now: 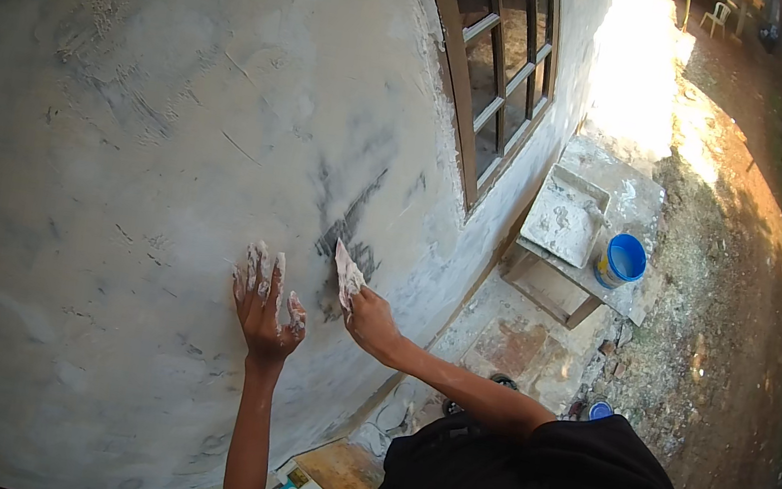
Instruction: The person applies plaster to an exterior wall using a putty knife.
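My right hand (371, 325) is closed round a putty knife (346, 273) whose blade is thickly coated with whitish putty. The blade points up at a dark patch (356, 209) on the plastered wall (173, 212); whether it touches cannot be made out. To the left, my left hand (268, 312) is raised in front of the wall with its fingers spread and smeared with white putty. It holds nothing. Grey and dark marks, scratches and uneven patches cover the pale wall surface.
A brown-framed window (498, 68) is set in the wall above right. On a low table (641, 196) stand a putty-smeared tray (567, 215) and a blue bucket (623, 259). A white chair (716, 18) stands far off. Below lies a brush (284, 488) on a surface.
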Available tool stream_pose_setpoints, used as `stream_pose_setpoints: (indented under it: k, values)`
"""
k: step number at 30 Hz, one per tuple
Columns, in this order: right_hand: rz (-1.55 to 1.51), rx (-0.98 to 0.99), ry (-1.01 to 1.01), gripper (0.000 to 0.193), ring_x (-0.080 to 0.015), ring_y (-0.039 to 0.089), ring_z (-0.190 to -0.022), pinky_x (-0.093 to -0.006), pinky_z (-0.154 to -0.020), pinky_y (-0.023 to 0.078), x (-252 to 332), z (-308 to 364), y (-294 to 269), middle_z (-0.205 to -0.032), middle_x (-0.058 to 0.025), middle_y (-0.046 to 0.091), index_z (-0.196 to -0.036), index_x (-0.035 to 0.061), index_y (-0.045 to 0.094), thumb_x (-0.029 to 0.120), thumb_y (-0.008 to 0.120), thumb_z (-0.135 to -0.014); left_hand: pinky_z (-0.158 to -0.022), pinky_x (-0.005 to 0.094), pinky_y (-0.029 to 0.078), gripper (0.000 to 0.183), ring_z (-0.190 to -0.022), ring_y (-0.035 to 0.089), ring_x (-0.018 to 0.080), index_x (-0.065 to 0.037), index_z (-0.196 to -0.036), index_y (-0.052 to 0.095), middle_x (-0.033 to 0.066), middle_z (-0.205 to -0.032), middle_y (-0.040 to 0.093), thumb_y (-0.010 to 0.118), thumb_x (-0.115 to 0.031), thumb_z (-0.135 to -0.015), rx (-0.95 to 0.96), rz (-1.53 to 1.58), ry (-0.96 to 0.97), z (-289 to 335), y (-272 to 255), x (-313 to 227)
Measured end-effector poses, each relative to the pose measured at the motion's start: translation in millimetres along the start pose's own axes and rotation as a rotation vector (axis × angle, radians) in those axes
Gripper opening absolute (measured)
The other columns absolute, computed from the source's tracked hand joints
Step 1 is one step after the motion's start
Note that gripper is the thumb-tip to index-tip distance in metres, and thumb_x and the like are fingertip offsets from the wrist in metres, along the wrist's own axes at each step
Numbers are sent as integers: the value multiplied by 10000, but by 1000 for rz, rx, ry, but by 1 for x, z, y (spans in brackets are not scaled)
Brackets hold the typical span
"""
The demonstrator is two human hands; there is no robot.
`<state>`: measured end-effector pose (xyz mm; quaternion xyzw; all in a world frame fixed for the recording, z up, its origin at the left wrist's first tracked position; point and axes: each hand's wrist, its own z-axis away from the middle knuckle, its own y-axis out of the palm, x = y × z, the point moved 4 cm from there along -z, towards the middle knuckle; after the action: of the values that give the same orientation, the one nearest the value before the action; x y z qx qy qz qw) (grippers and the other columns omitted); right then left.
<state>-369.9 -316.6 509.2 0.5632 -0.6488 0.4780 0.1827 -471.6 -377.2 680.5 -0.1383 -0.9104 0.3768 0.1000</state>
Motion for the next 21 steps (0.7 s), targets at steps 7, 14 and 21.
stream_pose_setpoints:
  k: [7,14,21]
  values:
    - [-15,-598,236,81,-423,545,-626,-445,-565,423,-102,-67,-116,-683,-268,550,-793,-72,550,-2,512,-806,-1093,519,231,501,-1305,401,372,24,-1276,529,224,-1370,456,500,-94,-790,0,-24,9,-2,-2,-6]
    - [-57,-534,147,88,-468,511,-722,-501,-649,417,-79,-65,-34,-760,-273,525,-731,-84,511,-74,477,-651,-1097,548,205,506,-1323,374,374,26,-1303,498,237,-1387,429,480,-103,-815,-1,-5,23,-1,5,-1]
    - [-116,-539,118,244,-403,571,-673,-437,-605,444,-68,-27,-72,-764,-252,566,-982,-70,582,-112,461,-774,-1095,554,202,506,-1323,372,377,31,-1304,495,244,-1387,425,476,-109,-819,-9,-8,28,-4,3,2]
